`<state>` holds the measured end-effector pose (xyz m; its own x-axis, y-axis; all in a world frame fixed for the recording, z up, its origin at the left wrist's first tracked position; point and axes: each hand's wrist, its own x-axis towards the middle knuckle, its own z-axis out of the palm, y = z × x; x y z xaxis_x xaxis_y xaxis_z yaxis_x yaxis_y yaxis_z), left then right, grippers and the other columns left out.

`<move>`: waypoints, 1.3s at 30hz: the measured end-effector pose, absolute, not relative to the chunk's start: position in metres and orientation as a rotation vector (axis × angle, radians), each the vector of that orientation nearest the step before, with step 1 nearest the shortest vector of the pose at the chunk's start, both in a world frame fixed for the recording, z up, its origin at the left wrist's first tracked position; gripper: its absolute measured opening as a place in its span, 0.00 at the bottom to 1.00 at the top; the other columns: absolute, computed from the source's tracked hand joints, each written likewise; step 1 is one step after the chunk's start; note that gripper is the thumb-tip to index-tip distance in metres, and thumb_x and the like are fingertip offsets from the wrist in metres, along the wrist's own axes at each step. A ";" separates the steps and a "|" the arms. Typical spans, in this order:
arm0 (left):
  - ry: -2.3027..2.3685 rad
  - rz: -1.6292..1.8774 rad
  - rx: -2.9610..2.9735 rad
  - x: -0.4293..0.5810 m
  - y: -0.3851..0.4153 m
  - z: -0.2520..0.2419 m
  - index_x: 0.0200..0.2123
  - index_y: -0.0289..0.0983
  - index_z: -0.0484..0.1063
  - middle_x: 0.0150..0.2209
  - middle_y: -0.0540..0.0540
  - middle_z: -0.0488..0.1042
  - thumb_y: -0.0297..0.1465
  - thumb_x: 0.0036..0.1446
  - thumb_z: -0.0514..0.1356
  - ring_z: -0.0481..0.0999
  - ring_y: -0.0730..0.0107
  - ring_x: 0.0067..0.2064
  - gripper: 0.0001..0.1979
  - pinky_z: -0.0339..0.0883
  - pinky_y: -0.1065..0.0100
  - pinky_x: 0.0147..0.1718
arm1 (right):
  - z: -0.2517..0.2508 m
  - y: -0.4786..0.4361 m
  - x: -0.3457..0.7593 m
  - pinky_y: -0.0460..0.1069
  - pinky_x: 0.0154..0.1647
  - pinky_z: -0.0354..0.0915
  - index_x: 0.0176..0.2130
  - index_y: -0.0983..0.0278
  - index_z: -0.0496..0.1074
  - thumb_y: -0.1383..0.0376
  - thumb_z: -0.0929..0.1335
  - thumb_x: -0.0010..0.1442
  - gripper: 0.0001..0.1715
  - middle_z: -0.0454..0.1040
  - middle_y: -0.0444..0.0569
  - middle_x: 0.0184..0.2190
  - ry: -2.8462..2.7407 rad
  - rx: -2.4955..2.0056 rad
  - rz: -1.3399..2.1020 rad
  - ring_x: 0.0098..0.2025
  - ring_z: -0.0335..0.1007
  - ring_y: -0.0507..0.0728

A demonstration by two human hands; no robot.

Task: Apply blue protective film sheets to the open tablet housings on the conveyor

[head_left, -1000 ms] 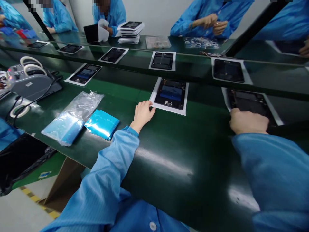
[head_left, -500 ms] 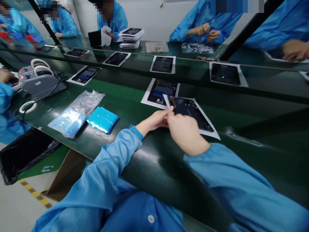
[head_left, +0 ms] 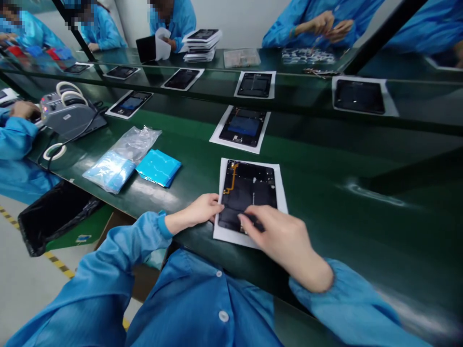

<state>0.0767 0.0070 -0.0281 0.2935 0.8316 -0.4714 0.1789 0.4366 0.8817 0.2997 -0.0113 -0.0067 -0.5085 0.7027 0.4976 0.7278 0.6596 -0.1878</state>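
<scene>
Here's the tablet, black and open, insides bare and facing up, lying flat on the white paper! An orange ribbon bends down near the paper's far left corner, and there's white margin showing along the paper's right and near edges.

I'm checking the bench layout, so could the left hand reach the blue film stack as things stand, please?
Probably yes: the blue film stack lies near the left hand with nothing visible between, though it is at the black device's edge.
</scene>
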 end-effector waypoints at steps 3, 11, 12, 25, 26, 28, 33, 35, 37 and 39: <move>1.341 0.453 1.221 0.056 -0.013 -0.016 0.40 0.37 0.73 0.27 0.49 0.78 0.37 0.62 0.65 0.80 0.67 0.28 0.10 0.74 0.67 0.31 | -0.036 0.016 0.343 0.49 0.33 0.68 0.41 0.62 0.79 0.58 0.68 0.70 0.13 0.82 0.47 0.32 -2.016 -1.341 0.109 0.30 0.77 0.55; 2.035 0.542 1.643 -0.053 0.040 0.025 0.33 0.41 0.68 0.35 0.46 0.74 0.35 0.51 0.73 0.75 0.56 0.45 0.16 0.64 0.64 0.41 | -0.082 0.054 0.381 0.55 0.37 0.74 0.45 0.62 0.80 0.52 0.71 0.60 0.20 0.83 0.52 0.38 -1.478 -1.573 0.630 0.33 0.75 0.57; 2.078 0.519 1.649 -0.065 0.049 0.026 0.31 0.41 0.67 0.33 0.47 0.72 0.34 0.49 0.74 0.74 0.57 0.42 0.17 0.63 0.64 0.40 | -0.081 0.053 0.380 0.54 0.38 0.74 0.45 0.62 0.80 0.53 0.71 0.60 0.19 0.83 0.52 0.38 -1.507 -1.566 0.635 0.32 0.75 0.56; 1.811 0.398 1.553 -0.114 0.069 0.024 0.31 0.39 0.73 0.24 0.52 0.70 0.37 0.57 0.63 0.72 0.72 0.28 0.08 0.66 0.70 0.31 | -0.078 0.055 0.380 0.54 0.41 0.72 0.45 0.63 0.82 0.56 0.70 0.60 0.18 0.81 0.50 0.34 -1.656 -1.553 0.645 0.33 0.73 0.56; 1.810 0.408 1.557 -0.115 0.068 0.024 0.31 0.39 0.73 0.24 0.52 0.70 0.37 0.57 0.63 0.72 0.72 0.27 0.08 0.66 0.70 0.30 | -0.079 0.055 0.380 0.54 0.41 0.72 0.45 0.63 0.82 0.56 0.70 0.59 0.18 0.81 0.50 0.34 -1.659 -1.553 0.642 0.32 0.73 0.56; 1.826 0.438 1.576 -0.116 0.066 0.027 0.31 0.39 0.73 0.23 0.52 0.70 0.37 0.57 0.63 0.72 0.71 0.27 0.08 0.65 0.70 0.29 | -0.079 0.057 0.381 0.54 0.40 0.72 0.45 0.63 0.82 0.57 0.70 0.59 0.18 0.81 0.50 0.34 -1.660 -1.555 0.631 0.33 0.74 0.56; 1.977 0.698 1.696 -0.095 0.038 0.054 0.32 0.40 0.70 0.26 0.52 0.70 0.38 0.57 0.62 0.70 0.70 0.29 0.08 0.61 0.69 0.30 | -0.059 0.044 0.371 0.55 0.42 0.74 0.44 0.63 0.81 0.59 0.69 0.61 0.16 0.83 0.53 0.40 -1.642 -1.571 0.537 0.35 0.76 0.57; 1.969 0.850 1.813 -0.070 0.016 0.065 0.33 0.41 0.71 0.27 0.52 0.71 0.40 0.59 0.63 0.69 0.70 0.30 0.09 0.62 0.68 0.30 | -0.041 0.024 0.349 0.56 0.44 0.76 0.45 0.62 0.81 0.58 0.69 0.64 0.15 0.83 0.53 0.42 -1.657 -1.520 0.508 0.38 0.78 0.58; 1.778 0.893 1.880 -0.038 -0.008 0.070 0.33 0.42 0.72 0.26 0.52 0.72 0.41 0.61 0.62 0.70 0.70 0.28 0.09 0.63 0.67 0.29 | -0.020 -0.002 0.316 0.56 0.46 0.78 0.48 0.60 0.81 0.56 0.70 0.67 0.15 0.84 0.51 0.42 -1.713 -1.388 0.605 0.39 0.80 0.58; 1.619 0.795 1.906 -0.006 -0.027 0.068 0.33 0.43 0.75 0.25 0.52 0.72 0.42 0.61 0.63 0.69 0.70 0.27 0.10 0.64 0.67 0.29 | -0.004 -0.027 0.281 0.56 0.44 0.79 0.55 0.59 0.79 0.53 0.75 0.64 0.23 0.84 0.52 0.46 -1.794 -1.218 0.816 0.41 0.82 0.59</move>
<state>-0.0057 -0.0272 0.0680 0.1173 0.9874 0.1058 0.6878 -0.1576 0.7086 0.2811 -0.0272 -0.0039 -0.2148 0.9420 0.2580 0.4250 0.3279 -0.8437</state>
